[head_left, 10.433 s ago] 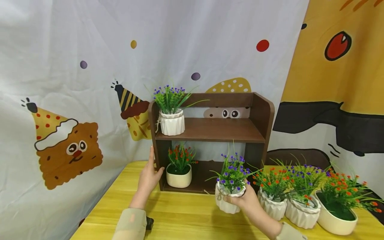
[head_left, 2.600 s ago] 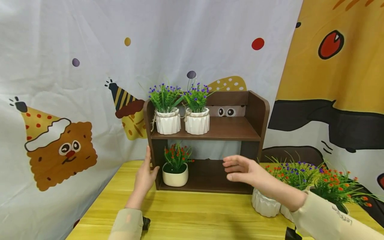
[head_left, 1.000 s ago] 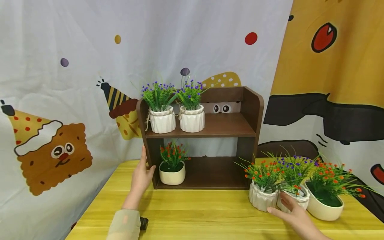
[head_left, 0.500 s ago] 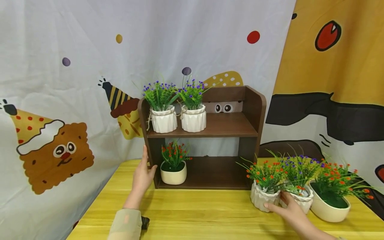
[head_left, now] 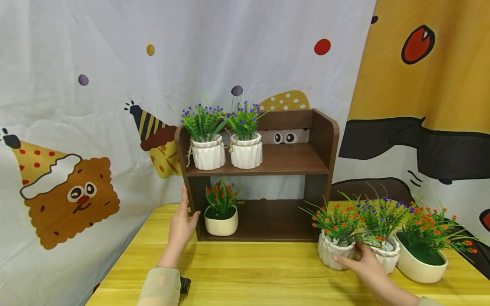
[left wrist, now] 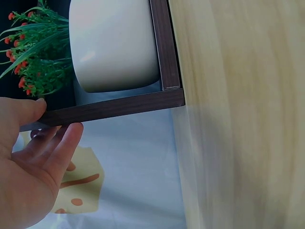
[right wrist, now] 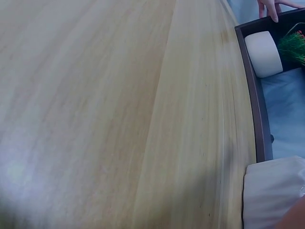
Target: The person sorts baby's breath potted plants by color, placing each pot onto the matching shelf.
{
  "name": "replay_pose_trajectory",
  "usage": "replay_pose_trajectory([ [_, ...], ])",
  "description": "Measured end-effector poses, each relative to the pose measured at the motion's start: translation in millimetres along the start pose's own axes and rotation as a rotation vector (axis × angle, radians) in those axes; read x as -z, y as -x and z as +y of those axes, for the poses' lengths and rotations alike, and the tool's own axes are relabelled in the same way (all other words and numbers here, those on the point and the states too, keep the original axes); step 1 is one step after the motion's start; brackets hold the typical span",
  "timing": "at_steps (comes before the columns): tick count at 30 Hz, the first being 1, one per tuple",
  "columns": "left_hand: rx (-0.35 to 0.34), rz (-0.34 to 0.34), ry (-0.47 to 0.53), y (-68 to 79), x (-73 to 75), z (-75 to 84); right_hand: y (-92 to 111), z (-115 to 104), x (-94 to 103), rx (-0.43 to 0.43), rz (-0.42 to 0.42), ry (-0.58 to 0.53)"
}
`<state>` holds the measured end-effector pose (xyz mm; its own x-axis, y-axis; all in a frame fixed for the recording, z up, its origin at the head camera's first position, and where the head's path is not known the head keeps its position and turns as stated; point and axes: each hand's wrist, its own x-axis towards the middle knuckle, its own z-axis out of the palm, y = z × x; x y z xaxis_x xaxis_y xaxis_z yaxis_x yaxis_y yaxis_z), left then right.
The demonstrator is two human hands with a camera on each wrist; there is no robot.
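Note:
A dark brown two-tier shelf [head_left: 256,171] stands on the table. My left hand [head_left: 180,225] holds its left side panel [left wrist: 109,106], thumb on the inner side and straight fingers along the outer side. On the right, my right hand [head_left: 367,270] grips a white fluted flowerpot [head_left: 328,251] with orange-red flowers, thumb across its front and fingers in behind. That pot also shows at the lower right of the right wrist view, its white wall [right wrist: 267,186] beside a bit of my hand. The pot stands right by the shelf's front right corner.
Two white pots with purple flowers [head_left: 208,154] stand on the upper tier's left. A cream pot [head_left: 221,223] with red flowers sits below, at left. Right of my right hand are a white pot [head_left: 388,257] with purple flowers and a cream oval planter [head_left: 421,267].
A second purple-flowered pot has gone onto the upper tier since the oldest frame. My right hand has moved from there to the right-hand pots and closed on the nearest. The left hand keeps its place.

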<state>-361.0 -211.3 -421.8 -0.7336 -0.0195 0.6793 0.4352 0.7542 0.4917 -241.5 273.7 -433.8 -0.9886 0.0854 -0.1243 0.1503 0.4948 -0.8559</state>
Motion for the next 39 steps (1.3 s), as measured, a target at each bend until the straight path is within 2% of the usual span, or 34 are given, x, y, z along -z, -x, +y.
replay_pose_trajectory([
  [8,-0.004,0.019,-0.005,0.0,0.1,-4.5,-9,-4,-8.0,0.003,0.031,-0.038],
  [15,-0.023,0.029,-0.021,3.3,-1.7,-4.4,-20,3,-15.0,0.009,0.074,-0.059],
  [21,-0.006,0.024,-0.013,5.7,-2.1,-2.0,-25,7,-21.1,0.051,0.136,-0.137],
  [27,-0.031,0.034,-0.007,6.3,-2.2,-0.6,-30,15,-27.8,0.023,0.217,-0.181],
  [39,-0.044,0.036,-0.017,2.5,-1.1,1.2,-40,20,-26.6,0.025,0.264,-0.15],
])
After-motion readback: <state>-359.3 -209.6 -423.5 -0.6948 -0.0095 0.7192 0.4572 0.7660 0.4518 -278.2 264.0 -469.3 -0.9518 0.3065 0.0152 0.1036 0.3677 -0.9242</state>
